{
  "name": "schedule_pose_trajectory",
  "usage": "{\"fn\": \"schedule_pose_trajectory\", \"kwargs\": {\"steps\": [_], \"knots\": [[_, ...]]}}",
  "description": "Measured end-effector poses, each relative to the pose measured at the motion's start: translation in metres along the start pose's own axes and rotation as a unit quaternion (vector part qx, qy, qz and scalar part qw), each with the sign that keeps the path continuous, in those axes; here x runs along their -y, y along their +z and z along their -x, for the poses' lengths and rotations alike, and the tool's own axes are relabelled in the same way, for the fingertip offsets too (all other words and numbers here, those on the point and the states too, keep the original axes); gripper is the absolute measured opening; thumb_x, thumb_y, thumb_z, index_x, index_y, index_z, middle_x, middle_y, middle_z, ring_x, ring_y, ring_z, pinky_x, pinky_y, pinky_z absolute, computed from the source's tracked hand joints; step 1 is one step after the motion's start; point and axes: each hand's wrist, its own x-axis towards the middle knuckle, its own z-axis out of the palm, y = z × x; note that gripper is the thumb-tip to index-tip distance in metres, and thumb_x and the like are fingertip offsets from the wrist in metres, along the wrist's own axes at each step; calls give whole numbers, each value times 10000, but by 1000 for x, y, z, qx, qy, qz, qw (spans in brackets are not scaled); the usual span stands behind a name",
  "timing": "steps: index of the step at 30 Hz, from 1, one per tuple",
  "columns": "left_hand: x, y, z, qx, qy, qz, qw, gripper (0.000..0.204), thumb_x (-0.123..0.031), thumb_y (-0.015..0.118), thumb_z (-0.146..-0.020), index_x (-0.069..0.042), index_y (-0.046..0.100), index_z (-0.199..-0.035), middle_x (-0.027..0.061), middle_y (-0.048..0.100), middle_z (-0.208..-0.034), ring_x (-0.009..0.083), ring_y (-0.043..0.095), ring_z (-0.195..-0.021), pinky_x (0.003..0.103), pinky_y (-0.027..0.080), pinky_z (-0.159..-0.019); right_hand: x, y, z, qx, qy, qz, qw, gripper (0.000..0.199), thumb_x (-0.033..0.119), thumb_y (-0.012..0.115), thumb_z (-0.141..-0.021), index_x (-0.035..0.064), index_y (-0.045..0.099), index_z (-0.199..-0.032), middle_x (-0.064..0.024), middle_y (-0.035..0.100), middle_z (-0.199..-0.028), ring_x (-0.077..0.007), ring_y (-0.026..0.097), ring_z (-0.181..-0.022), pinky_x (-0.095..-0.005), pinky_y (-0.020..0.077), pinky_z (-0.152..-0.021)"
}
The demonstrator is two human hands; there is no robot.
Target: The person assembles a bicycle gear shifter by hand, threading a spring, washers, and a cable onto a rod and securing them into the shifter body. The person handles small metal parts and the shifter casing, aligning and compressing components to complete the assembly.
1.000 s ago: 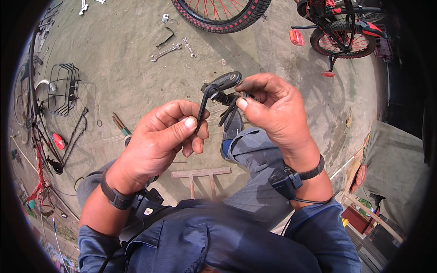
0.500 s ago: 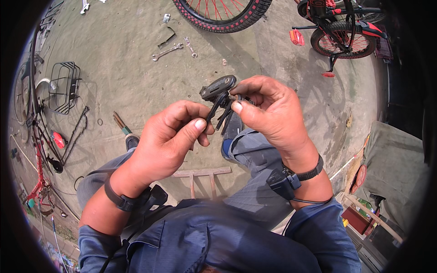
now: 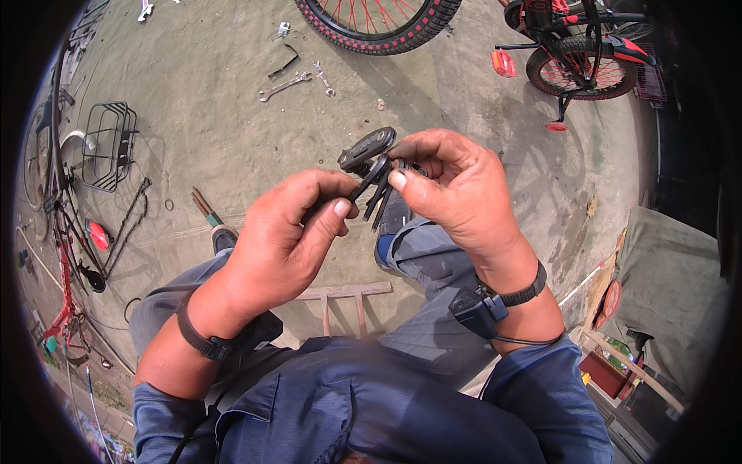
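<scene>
Centre of frame: a black folding multi-tool with a long rounded handle and thin metal blades (image 3: 369, 145), held up above the floor between both hands. Handle tilts toward upper right; several blades fan out below it, pointing down and left. Left hand (image 3: 282, 232), left of centre: thumb and fingers closed in a pinch on one black blade, far end hidden by the hand. Right hand (image 3: 468, 193), right of centre: thumb and index finger pinched together on the pivot end of the blades; other fingers curled, exact contact partly hidden.

Around: two silver open-ended steel wrenches (image 3: 285, 87) on the greenish-grey floor (image 3: 232, 100), upper middle. Red-spoked wheel with black-and-red knobbly tyre (image 3: 380, 42), top edge. Black wire basket (image 3: 109, 147) and dark bicycle chain (image 3: 130, 224), left side. Black-and-red bicycle (image 3: 581, 66), upper right.
</scene>
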Motion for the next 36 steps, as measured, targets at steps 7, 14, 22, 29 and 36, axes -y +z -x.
{"fn": "schedule_pose_trajectory", "kwargs": {"steps": [7,14,22,29,36], "knots": [[-1,-4,-1,-30,-49,174,983,186,-95,636,-973,0,601,-1129,47,635,-920,98,603,-803,226,470,-657,5,-6,-1,-2,27,-72,997,277,90,769,-854,-29,674,-1086,4,655,-873,-8,540,-716,-170,422,-587],[-6,-5,-5,-30,-130,227,965,277,-138,685,-948,-9,611,-1182,26,637,-856,85,573,-755,224,448,-635,8,-12,-1,-1,21,-81,996,282,127,775,-866,-17,678,-1088,19,644,-852,-9,531,-702,-163,413,-578],[-3,1,-3,-28,-152,251,956,270,-64,674,-946,0,617,-1202,2,643,-906,63,587,-815,208,453,-660,3,-5,0,1,2,-35,999,258,59,766,-856,-24,681,-1085,12,659,-882,2,537,-707,-167,426,-585],[0,8,-1,-41,-96,232,967,303,-31,680,-935,-35,622,-1232,-25,603,-864,41,534,-765,198,433,-668,0,3,1,10,-12,-43,999,254,39,761,-856,-29,678,-1086,7,668,-904,1,546,-736,-169,449,-610],[2,9,-2,-39,-90,188,977,302,-35,686,-930,-50,630,-1227,-36,594,-828,35,509,-728,202,418,-645,-3,5,1,12,0,-40,999,274,35,760,-853,-30,667,-1102,2,676,-932,0,546,-751,-171,465,-633]]}}
